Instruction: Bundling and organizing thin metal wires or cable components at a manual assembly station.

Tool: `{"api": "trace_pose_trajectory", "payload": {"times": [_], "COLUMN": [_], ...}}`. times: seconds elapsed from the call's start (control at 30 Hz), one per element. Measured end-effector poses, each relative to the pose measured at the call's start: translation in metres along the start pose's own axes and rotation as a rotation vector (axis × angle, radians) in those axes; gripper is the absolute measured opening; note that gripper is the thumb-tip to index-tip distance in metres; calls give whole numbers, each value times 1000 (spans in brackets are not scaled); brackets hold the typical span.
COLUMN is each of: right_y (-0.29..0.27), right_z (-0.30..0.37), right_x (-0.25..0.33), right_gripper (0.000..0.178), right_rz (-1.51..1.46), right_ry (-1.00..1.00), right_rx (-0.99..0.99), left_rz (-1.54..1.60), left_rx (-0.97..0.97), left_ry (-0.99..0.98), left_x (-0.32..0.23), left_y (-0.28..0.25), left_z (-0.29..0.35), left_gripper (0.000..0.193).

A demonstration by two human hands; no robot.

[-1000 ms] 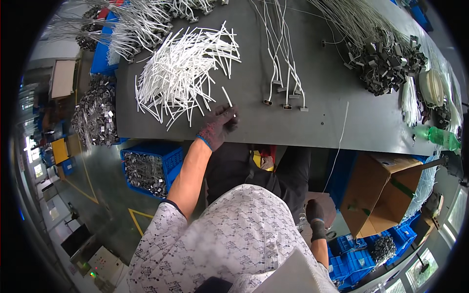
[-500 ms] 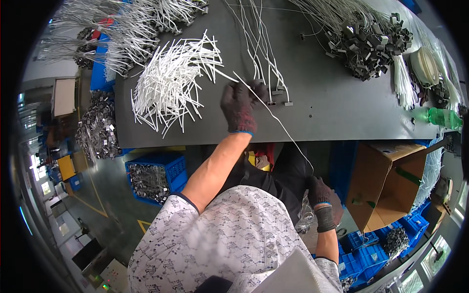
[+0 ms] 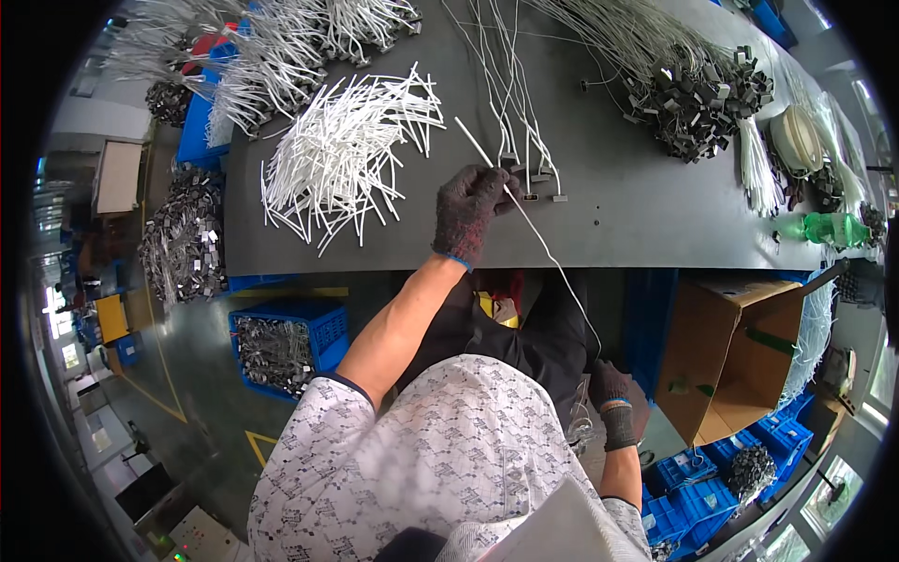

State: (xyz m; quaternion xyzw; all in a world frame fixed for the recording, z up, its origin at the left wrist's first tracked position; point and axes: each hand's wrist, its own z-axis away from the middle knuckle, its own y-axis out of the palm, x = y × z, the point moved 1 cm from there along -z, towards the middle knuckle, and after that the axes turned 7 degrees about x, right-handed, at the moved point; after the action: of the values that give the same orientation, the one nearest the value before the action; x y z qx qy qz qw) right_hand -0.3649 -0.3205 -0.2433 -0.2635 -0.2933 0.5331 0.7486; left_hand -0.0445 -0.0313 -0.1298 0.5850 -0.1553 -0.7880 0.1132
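My left hand (image 3: 470, 208), in a dark knit glove, pinches a thin white wire over the table. A thicker piece of white tubing (image 3: 473, 140) sticks out past its fingertips on the same line. From there the wire (image 3: 552, 258) hangs in a curve over the table edge to my right hand (image 3: 611, 386). That hand, gloved too, is closed around the wire's lower end beside my thigh; its fingertips are partly hidden. Just beyond my left hand lie several white cables with small dark connectors (image 3: 559, 198). Left of it spreads a loose pile of cut white tubes (image 3: 342, 155).
Bundles of cables with black connectors (image 3: 698, 103) cover the table's far right, near a green bottle (image 3: 833, 229). More cable bundles (image 3: 281, 66) lie far left. Below the table stand a filled blue crate (image 3: 328, 342) and an open cardboard box (image 3: 730, 365).
My left hand has turned slightly and slid along, so more tubing shows beyond its fingers. My right hand has dropped slightly. The view has shifted a little.
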Motion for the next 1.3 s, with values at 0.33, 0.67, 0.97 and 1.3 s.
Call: {"api": "trace_pose_trajectory", "payload": {"times": [0.33,0.67,0.97,1.3], "right_y": [-95,-163,-162,-200], "right_z": [-16,-8,-40,-139], "right_x": [103,169,190,103], "right_gripper": [16,49,45,32], "right_rz": [-153,-1271,-556,-1457], "right_ry": [-270,-540,-610,-125], "right_rx": [-554,-589,-945,-639], "left_rz": [-83,-262,-149,-795], "left_rx": [432,658,499,273], "left_ry": [-95,-8,38,-78], "left_x": [43,38,38,22], "left_y": [41,44,38,-10], "left_z": [36,69,78,-53], "left_gripper": [18,21,24,38]}}
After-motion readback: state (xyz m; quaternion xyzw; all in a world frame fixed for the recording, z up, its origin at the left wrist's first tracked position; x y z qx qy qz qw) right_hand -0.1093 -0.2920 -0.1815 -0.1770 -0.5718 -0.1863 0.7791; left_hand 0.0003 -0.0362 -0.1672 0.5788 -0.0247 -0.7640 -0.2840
